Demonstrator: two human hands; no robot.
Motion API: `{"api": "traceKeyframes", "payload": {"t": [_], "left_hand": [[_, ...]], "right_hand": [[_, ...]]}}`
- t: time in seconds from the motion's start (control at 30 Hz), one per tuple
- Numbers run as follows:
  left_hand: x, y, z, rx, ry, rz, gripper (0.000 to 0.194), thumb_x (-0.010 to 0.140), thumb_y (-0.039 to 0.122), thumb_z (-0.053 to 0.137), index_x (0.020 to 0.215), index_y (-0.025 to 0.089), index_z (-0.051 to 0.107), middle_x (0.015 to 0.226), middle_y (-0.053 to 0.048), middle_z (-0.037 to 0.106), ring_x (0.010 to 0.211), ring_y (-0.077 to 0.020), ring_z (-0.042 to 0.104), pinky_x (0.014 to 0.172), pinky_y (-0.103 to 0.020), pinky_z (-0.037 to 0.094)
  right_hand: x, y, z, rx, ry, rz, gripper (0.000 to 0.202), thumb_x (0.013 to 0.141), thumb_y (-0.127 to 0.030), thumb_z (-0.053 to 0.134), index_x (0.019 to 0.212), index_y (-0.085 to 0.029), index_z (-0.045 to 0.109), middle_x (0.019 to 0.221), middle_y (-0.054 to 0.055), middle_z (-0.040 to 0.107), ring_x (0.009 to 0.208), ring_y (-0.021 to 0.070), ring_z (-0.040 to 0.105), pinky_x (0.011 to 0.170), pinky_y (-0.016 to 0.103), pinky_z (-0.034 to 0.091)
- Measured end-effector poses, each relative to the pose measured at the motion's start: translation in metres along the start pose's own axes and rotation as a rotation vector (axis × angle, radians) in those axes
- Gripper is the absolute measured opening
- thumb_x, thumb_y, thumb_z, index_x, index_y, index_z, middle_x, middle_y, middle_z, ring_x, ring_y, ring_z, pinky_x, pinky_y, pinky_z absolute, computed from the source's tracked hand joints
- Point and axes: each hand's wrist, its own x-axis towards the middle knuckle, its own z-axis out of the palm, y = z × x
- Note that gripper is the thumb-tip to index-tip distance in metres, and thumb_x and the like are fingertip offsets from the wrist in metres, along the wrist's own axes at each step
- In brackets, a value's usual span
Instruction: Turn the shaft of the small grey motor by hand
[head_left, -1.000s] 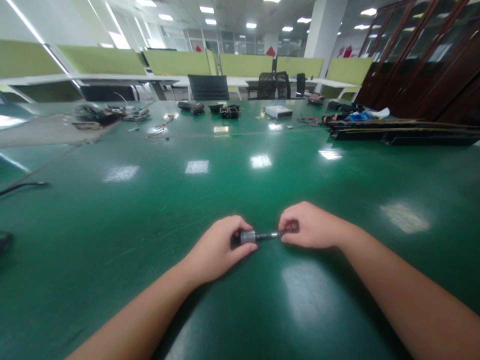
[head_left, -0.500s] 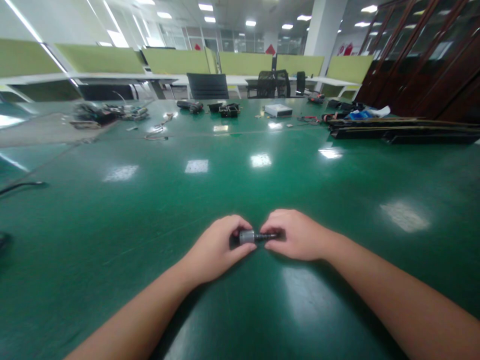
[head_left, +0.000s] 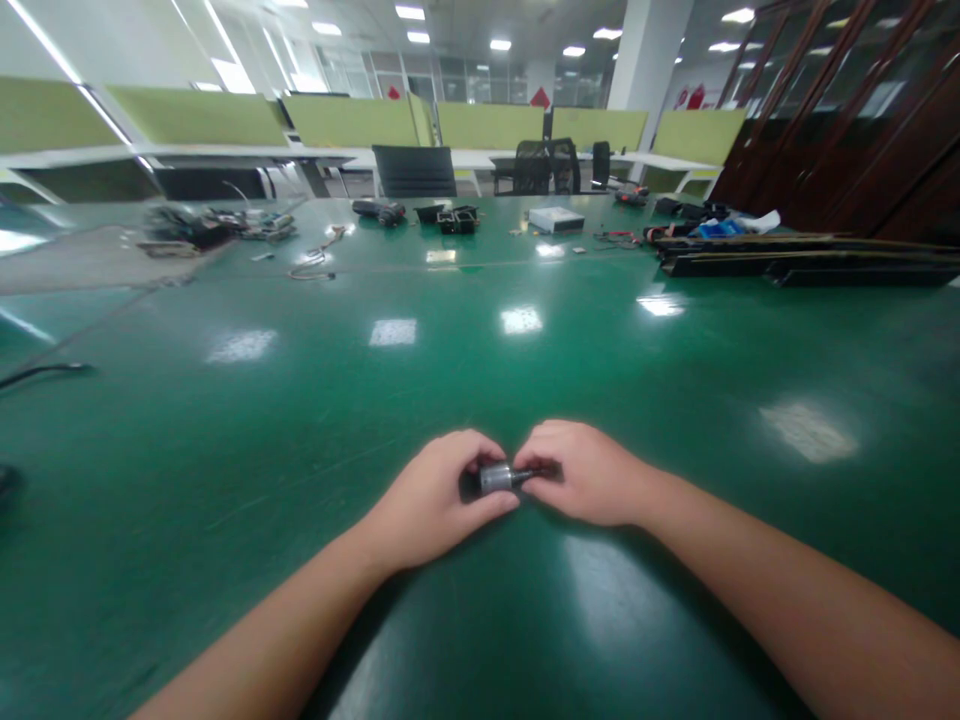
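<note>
Low over the green tabletop [head_left: 450, 380], a small cylinder [head_left: 496, 477] with a grey metallic band lies sideways in my left hand [head_left: 435, 495], between the thumb and fingers. Its dark left end is partly hidden in the palm. A thin black shaft [head_left: 520, 477] extends from its right end toward my right hand [head_left: 585, 475], whose thumb and fingertips pinch around it. The far end of the shaft is mostly covered by the right fingers. Both hands are close together, only a narrow gap between them.
Along the far edge are tangled parts [head_left: 195, 228], a thin cable [head_left: 315, 262], black pieces [head_left: 456, 220], a silver box [head_left: 556, 220] and long black strips [head_left: 810, 258] at the right. A black cable [head_left: 45, 370] lies at the left.
My right hand has shifted slightly left along the shaft, nearer the grey cylinder, and less of the shaft shows. The left hand is almost unmoved.
</note>
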Motion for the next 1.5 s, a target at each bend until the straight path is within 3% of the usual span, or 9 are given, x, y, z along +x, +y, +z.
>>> {"api": "traceKeyframes", "payload": {"t": [0.13, 0.6, 1.5], "left_hand": [[0.0, 0.0, 0.0, -0.015, -0.006, 0.005, 0.02, 0.09, 0.039, 0.062, 0.102, 0.022, 0.066, 0.094, -0.002, 0.068, 0.083, -0.0191, 0.062, 0.076, -0.032, 0.048], [0.0, -0.005, 0.001, 0.03, -0.021, 0.024, 0.023, 0.081, 0.037, 0.072, 0.097, 0.022, 0.064, 0.094, -0.003, 0.067, 0.087, -0.0218, 0.061, 0.078, -0.034, 0.047], [0.0, -0.003, -0.002, 0.031, -0.027, 0.035, 0.023, 0.083, 0.04, 0.072, 0.093, 0.021, 0.064, 0.09, -0.002, 0.065, 0.085, -0.021, 0.06, 0.078, -0.034, 0.046]], "right_hand": [[0.0, 0.001, 0.001, 0.002, 0.013, -0.015, 0.01, 0.085, -0.019, 0.067, 0.094, -0.019, 0.07, 0.089, 0.003, 0.068, 0.084, 0.0154, 0.058, 0.075, 0.027, 0.043], [0.001, -0.003, 0.004, -0.019, 0.022, -0.036, 0.008, 0.086, -0.023, 0.068, 0.091, -0.018, 0.07, 0.086, 0.003, 0.068, 0.081, 0.0159, 0.057, 0.072, 0.027, 0.042], [-0.002, 0.0, -0.009, -0.097, -0.048, -0.034, 0.007, 0.082, -0.022, 0.068, 0.086, -0.018, 0.071, 0.082, 0.003, 0.069, 0.08, 0.0169, 0.06, 0.074, 0.029, 0.041]]}}
